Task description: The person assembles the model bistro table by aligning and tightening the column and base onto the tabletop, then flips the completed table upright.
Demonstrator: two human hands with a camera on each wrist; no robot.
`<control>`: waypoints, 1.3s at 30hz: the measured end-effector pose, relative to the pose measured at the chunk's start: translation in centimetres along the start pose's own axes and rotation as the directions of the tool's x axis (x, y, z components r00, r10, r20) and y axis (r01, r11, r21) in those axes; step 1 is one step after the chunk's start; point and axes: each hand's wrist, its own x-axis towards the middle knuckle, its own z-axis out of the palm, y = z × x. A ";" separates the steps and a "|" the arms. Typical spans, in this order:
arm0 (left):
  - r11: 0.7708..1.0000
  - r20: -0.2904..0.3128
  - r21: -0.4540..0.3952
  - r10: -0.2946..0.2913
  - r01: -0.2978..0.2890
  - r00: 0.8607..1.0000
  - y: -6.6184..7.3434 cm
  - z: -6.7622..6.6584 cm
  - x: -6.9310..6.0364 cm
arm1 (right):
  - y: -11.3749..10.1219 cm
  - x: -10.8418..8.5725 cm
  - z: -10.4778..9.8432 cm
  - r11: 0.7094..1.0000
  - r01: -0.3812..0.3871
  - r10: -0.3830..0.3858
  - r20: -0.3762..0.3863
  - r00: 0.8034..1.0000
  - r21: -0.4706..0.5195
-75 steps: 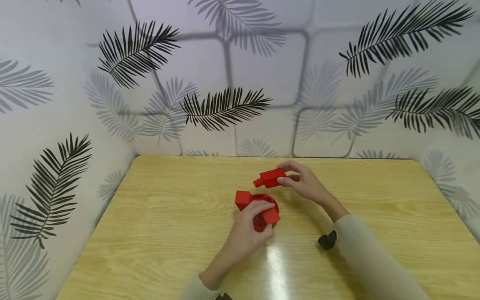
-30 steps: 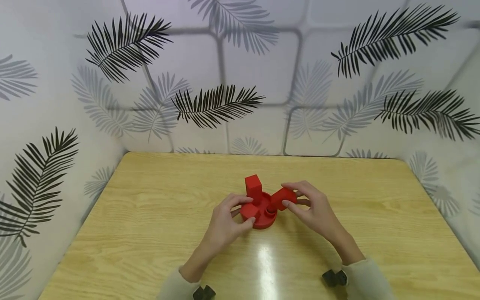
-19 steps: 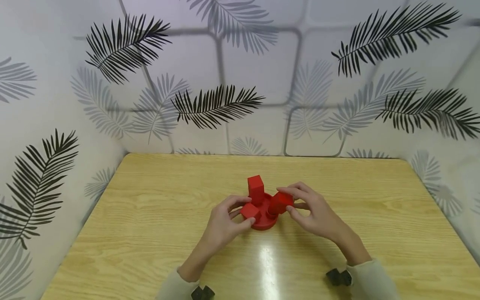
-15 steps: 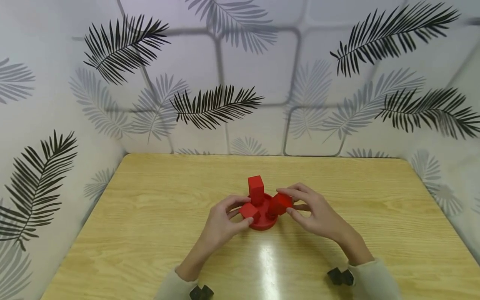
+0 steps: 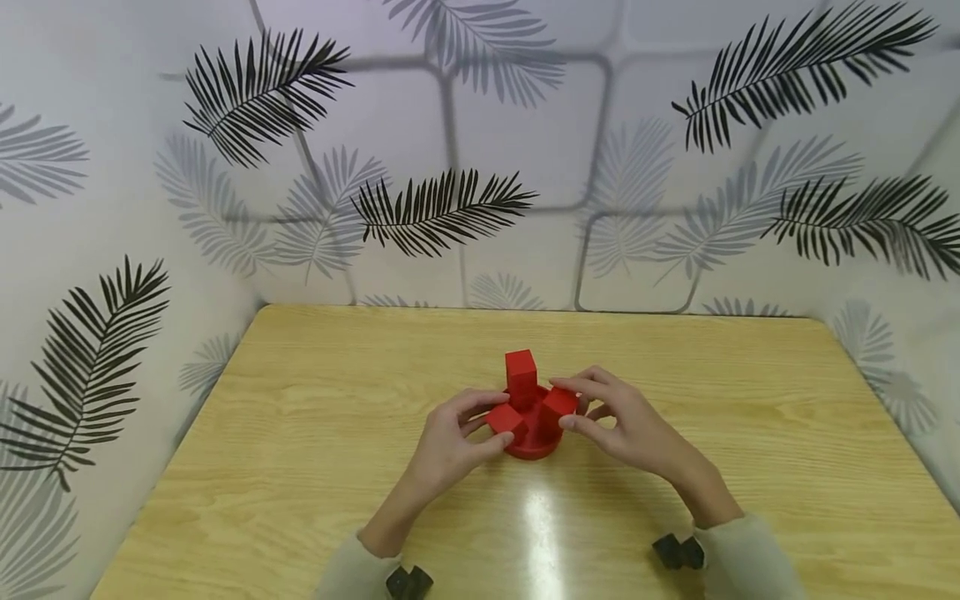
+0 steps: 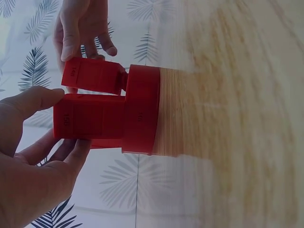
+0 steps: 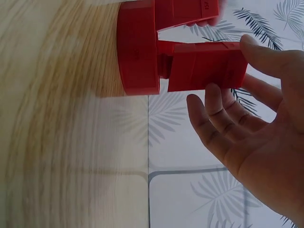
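A shallow red round base (image 5: 532, 451) stands on the table with three red rectangular blocks upright at it. My left hand (image 5: 450, 442) holds the left block (image 5: 506, 423) between thumb and fingers; its lower end meets the base in the left wrist view. My right hand (image 5: 630, 425) pinches the right block (image 7: 209, 66) by its upper part. A narrow neck (image 7: 165, 66) shows between that block and the base, and its lower end is hidden inside the rim. The third block (image 5: 521, 371) stands at the back, touched by neither hand.
The light wood tabletop (image 5: 315, 417) extends around the base to both sides. Behind it rises a pale wall (image 5: 525, 133) with leaf patterns. Small black devices (image 5: 408, 582) sit at both sleeve cuffs.
My right hand has brought its block from sideways above the table down to the base, and it now stands more upright. The base has turned, with my left hand's block now at the left.
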 end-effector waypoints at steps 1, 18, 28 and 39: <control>1.000 0.002 0.002 0.002 -0.002 1.000 0.0 0.0 0.1 | 0.1 0.1 0.0 1.000 -0.010 0.010 -0.016 1.000 -0.002; 1.000 0.018 -0.028 0.003 -0.003 1.000 -0.2 -0.2 0.2 | 0.2 0.4 -0.1 0.993 -0.057 0.060 -0.023 0.998 0.100; 1.000 0.020 -0.017 -0.016 0.016 1.000 -0.3 -0.2 0.1 | 0.5 0.7 1.2 0.996 -0.053 0.062 -0.124 0.990 0.077; 1.000 0.020 -0.023 -0.003 0.004 1.000 -0.3 -0.3 0.0 | 0.5 1.6 1.5 1.000 0.010 -0.011 -0.087 0.996 -0.011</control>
